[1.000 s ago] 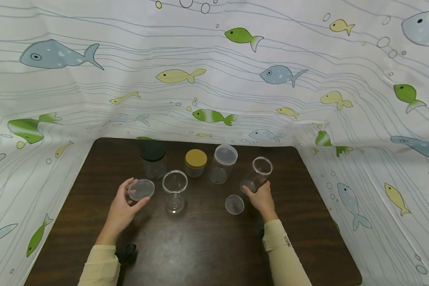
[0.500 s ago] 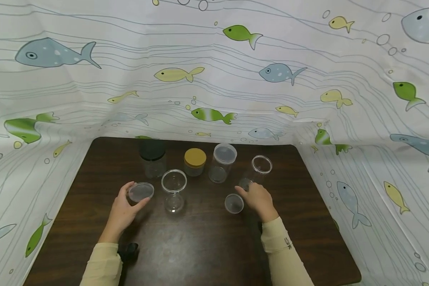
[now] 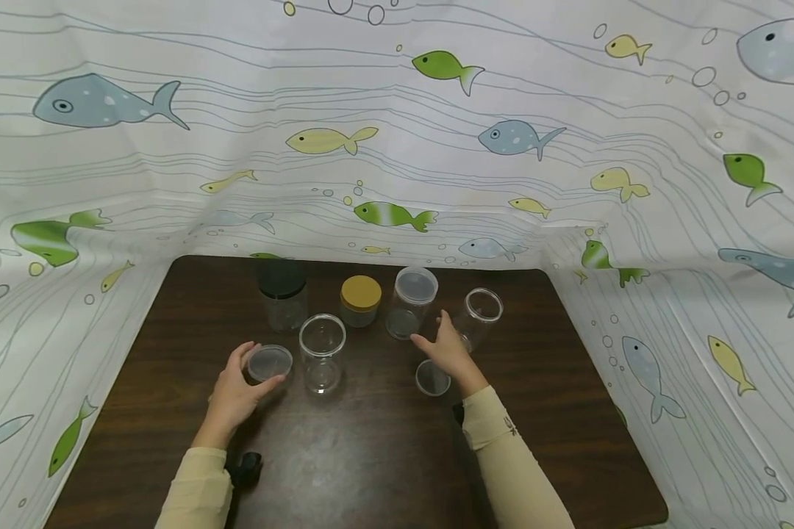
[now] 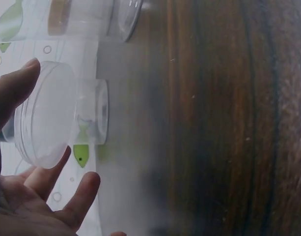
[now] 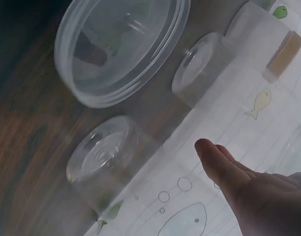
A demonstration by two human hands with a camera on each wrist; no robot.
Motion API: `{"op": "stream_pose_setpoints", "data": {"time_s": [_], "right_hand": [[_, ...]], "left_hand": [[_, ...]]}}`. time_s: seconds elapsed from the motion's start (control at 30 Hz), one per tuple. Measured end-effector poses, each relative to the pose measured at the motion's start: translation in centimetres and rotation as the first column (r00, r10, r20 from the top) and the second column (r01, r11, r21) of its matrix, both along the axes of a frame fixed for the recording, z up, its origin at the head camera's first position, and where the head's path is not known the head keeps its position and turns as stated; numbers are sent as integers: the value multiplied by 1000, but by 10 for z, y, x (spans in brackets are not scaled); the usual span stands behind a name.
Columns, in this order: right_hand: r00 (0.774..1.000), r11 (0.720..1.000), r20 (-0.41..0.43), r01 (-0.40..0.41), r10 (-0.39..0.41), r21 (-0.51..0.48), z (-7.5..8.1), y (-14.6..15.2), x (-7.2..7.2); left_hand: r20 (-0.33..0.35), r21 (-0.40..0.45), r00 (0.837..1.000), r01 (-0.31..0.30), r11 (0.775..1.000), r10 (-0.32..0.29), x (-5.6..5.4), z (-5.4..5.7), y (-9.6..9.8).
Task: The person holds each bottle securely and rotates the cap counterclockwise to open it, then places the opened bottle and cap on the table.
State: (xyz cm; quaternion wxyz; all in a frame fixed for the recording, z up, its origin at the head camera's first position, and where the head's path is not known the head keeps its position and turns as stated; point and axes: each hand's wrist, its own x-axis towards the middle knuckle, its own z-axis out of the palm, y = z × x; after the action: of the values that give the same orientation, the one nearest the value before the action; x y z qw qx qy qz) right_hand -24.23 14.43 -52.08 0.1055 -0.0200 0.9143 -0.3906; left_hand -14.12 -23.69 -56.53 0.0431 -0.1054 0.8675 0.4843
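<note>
My left hand (image 3: 233,389) pinches a clear round lid (image 3: 270,363) by its edge, thumb on the near side and fingers at the far side. In the left wrist view this lid (image 4: 49,114) stands nearly edge-on, off the table. Just right of it stands an open clear jar (image 3: 322,367). My right hand (image 3: 453,354) holds nothing, its thumb and index finger spread apart. It lies between a tall jar with a translucent lid (image 3: 415,286) and an open clear jar (image 3: 483,316). A second loose lid (image 3: 432,380) lies beside the right hand, partly covered by it.
A jar with a black lid (image 3: 282,286) and a short jar with a yellow lid (image 3: 361,295) stand at the back of the dark wooden table (image 3: 370,455). A white fish-patterned curtain (image 3: 397,169) surrounds the table's back and sides.
My right hand has let go of the right open jar and moved left, toward the lidded jar. My left hand has shifted slightly right and nearer with its lid.
</note>
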Motion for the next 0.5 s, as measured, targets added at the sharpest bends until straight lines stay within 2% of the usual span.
{"op": "stream_pose_setpoints", "data": {"time_s": [0.23,0.5], "right_hand": [[1000,999,27,10,-9,-40,-4,-8,-7],[998,993,-45,40,-45,-109,-5,-16,-14]], "left_hand": [[21,-47,999,29,998,-28,-3,-5,2],[42,-102,999,21,995,-17,-2,-12,3]]}}
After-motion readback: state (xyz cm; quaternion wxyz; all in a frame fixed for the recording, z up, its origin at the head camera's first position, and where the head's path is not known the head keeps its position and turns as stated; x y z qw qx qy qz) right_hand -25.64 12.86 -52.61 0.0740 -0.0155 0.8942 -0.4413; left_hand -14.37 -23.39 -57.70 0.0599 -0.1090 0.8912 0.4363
